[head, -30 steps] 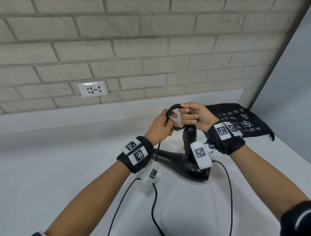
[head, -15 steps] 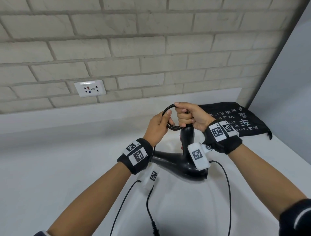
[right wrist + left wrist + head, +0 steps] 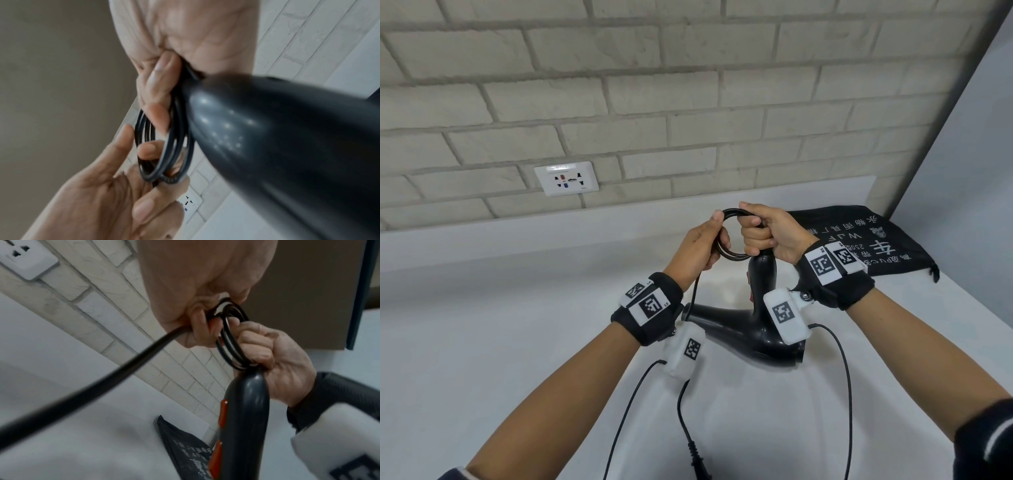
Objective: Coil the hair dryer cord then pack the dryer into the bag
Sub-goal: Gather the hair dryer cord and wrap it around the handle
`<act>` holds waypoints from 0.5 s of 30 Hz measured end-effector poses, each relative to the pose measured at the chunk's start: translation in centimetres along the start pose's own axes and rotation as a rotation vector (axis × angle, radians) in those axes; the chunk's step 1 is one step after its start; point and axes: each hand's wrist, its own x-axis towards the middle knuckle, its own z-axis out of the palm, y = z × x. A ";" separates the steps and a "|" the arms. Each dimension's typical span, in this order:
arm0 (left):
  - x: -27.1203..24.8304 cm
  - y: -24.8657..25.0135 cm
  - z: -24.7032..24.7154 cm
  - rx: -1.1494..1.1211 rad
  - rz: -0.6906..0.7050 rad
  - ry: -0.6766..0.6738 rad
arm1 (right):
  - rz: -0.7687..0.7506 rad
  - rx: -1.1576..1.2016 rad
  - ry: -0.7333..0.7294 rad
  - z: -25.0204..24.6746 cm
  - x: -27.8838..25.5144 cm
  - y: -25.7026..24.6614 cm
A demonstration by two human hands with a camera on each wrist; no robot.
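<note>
A black hair dryer (image 3: 756, 325) with orange switches (image 3: 223, 413) hangs body-down over the white counter. My right hand (image 3: 763, 233) grips the top of its handle (image 3: 267, 146) together with several small loops of black cord (image 3: 726, 255). My left hand (image 3: 702, 246) holds the other side of the coil (image 3: 230, 344), fingers curled round the strands. The loose cord (image 3: 688, 421) trails from the left hand down to the plug at the bottom edge. A flat black bag (image 3: 866, 240) with white print lies behind my right wrist.
A brick wall with a white socket (image 3: 566, 178) runs along the back of the counter (image 3: 482, 342). A grey panel (image 3: 962, 178) closes the right side. Thin black wrist-camera cables (image 3: 846, 377) hang below both arms.
The dryer and both hands have stayed close to the same spot. The left hand has slid round the coil, and the trailing plug end has shifted slightly on the counter.
</note>
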 end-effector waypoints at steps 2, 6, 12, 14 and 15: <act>0.2 0.1 0.0 0.006 -0.007 0.001 | 0.004 0.002 0.006 0.1 0.0 0.1; 0.6 -0.3 0.2 -0.008 -0.042 0.003 | -0.011 0.001 0.064 0.0 0.2 0.1; -0.8 -3.0 -4.1 0.251 -0.139 -0.023 | -0.055 0.096 0.206 -2.4 -0.3 0.2; -2.3 -4.7 -5.7 0.472 -0.195 -0.102 | -0.071 0.126 0.256 -3.3 -0.4 0.3; -3.2 -5.5 -6.2 0.564 -0.240 -0.155 | -0.079 0.142 0.278 -3.7 -0.3 0.3</act>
